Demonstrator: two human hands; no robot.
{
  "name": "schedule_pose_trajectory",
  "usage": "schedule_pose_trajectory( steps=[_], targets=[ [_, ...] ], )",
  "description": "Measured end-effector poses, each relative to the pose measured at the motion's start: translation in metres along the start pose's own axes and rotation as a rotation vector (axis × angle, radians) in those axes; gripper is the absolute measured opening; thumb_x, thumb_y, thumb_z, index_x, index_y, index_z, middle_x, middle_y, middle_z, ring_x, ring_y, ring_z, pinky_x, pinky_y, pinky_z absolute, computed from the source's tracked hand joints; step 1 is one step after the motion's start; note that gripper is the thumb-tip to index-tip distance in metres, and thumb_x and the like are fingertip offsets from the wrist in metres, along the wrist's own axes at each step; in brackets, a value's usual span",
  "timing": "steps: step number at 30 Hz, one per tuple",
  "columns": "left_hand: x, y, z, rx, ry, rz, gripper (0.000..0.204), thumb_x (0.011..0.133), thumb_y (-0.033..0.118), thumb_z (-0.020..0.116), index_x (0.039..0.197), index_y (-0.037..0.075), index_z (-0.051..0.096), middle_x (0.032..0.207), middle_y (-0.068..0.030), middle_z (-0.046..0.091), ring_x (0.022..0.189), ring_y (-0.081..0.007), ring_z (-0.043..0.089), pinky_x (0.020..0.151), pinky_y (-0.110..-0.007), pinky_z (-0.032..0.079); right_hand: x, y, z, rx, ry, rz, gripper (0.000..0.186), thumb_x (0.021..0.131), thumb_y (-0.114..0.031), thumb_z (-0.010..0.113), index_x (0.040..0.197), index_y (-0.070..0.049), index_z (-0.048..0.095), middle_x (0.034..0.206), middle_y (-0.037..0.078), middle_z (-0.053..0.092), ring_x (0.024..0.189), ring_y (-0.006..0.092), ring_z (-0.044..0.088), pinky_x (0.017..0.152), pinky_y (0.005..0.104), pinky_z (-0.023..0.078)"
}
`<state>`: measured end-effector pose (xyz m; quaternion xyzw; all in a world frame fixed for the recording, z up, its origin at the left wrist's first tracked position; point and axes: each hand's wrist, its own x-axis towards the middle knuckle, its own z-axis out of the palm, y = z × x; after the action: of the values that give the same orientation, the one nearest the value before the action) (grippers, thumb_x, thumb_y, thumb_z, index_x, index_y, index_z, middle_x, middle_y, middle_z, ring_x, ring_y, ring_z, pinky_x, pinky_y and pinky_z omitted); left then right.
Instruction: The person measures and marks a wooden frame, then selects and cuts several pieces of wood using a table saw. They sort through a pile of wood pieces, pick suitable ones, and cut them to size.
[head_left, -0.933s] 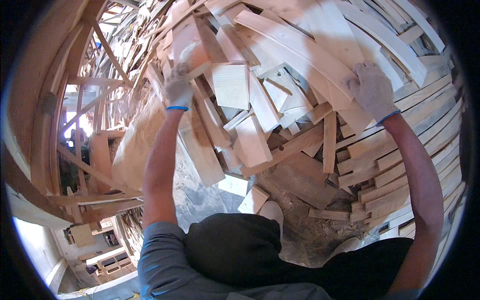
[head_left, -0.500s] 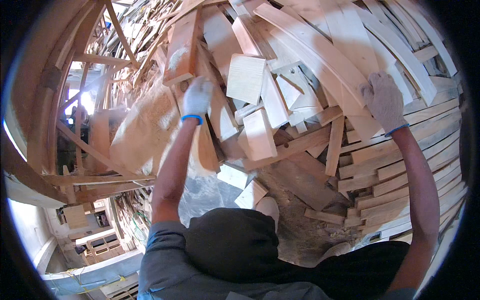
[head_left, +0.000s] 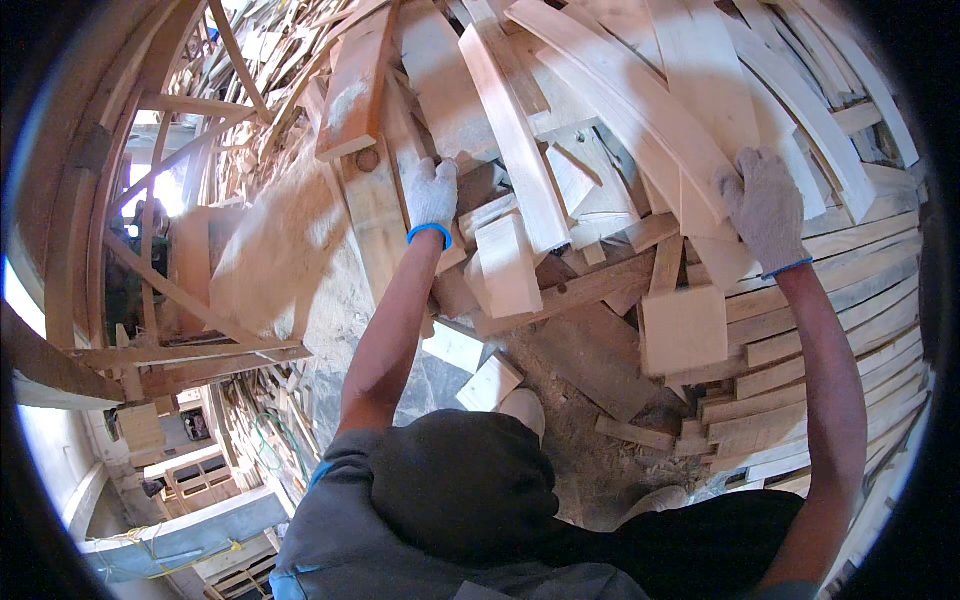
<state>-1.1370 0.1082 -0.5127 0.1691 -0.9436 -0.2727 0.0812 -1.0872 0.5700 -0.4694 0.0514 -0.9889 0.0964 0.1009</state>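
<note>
My left hand (head_left: 432, 198), in a white work glove with a blue cuff, reaches to the near end of a wide wooden board (head_left: 440, 85). Its fingers are apart, with nothing visible held. Just right of it lies a long narrow plank (head_left: 515, 140). My right hand (head_left: 768, 208), also gloved, is closed on the near end of a long board (head_left: 640, 105) that slants up to the left. Below that hand sits a square wooden block (head_left: 685, 330). A thicker board (head_left: 355, 85) with sawdust on it lies left of my left hand.
Stacked planks (head_left: 800, 360) fill the right side. A mound of sawdust (head_left: 265, 270) and a timber frame (head_left: 150, 190) stand at left. Short offcuts (head_left: 490, 383) lie near my shoe (head_left: 522, 412). More scrap wood (head_left: 275, 60) is heaped at the far left.
My left hand has moved right, off the sawdusty board's end. The square block that was in the middle is gone from there; one now shows lower right. My right hand has stayed put.
</note>
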Motion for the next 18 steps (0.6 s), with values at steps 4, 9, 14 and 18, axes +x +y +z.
schedule_pose_trajectory(
  steps=[4,9,14,18],
  targets=[
    [0.041,-0.045,0.040,-0.890,-0.323,-0.515,0.033,0.097,0.035,0.059,0.115,0.008,0.060,0.105,-0.0166,0.063,0.091,-0.0339,0.064,0.077,-0.045,0.055,0.000,-0.004,0.000,0.002,-0.036,-0.004,0.028,0.092,-0.031,0.062,0.097,-0.004,0.057,0.099,0.017,0.060,0.097,0.0362,0.061,0.079,0.0488,0.052],
    [0.041,0.005,0.029,-1.195,-0.407,-0.647,0.025,0.097,0.033,0.060,0.099,0.009,0.057,0.082,-0.0138,0.057,0.069,-0.0287,0.059,0.059,-0.042,0.052,-0.004,0.008,0.009,0.005,0.032,-0.014,0.026,0.093,-0.030,0.062,0.094,-0.005,0.054,0.094,0.016,0.057,0.093,0.0371,0.060,0.078,0.0498,0.051],
    [0.063,0.034,-0.079,-1.076,-0.206,-0.577,0.020,0.093,0.030,0.063,0.096,0.014,0.052,0.070,-0.0079,0.052,0.050,-0.0221,0.052,0.040,-0.032,0.044,-0.002,0.000,-0.002,0.011,-0.010,0.005,0.027,0.093,-0.031,0.062,0.093,-0.004,0.056,0.094,0.016,0.058,0.094,0.0365,0.060,0.078,0.0496,0.051],
    [0.081,-0.023,-0.127,-1.017,-0.056,-0.555,0.014,0.092,0.028,0.066,0.092,0.016,0.059,0.065,-0.0040,0.057,0.049,-0.0203,0.055,0.040,-0.030,0.045,0.000,0.005,-0.006,0.014,-0.051,0.038,0.031,0.092,-0.034,0.064,0.093,-0.004,0.058,0.096,0.016,0.060,0.097,0.0353,0.061,0.081,0.0493,0.052]
  ],
)
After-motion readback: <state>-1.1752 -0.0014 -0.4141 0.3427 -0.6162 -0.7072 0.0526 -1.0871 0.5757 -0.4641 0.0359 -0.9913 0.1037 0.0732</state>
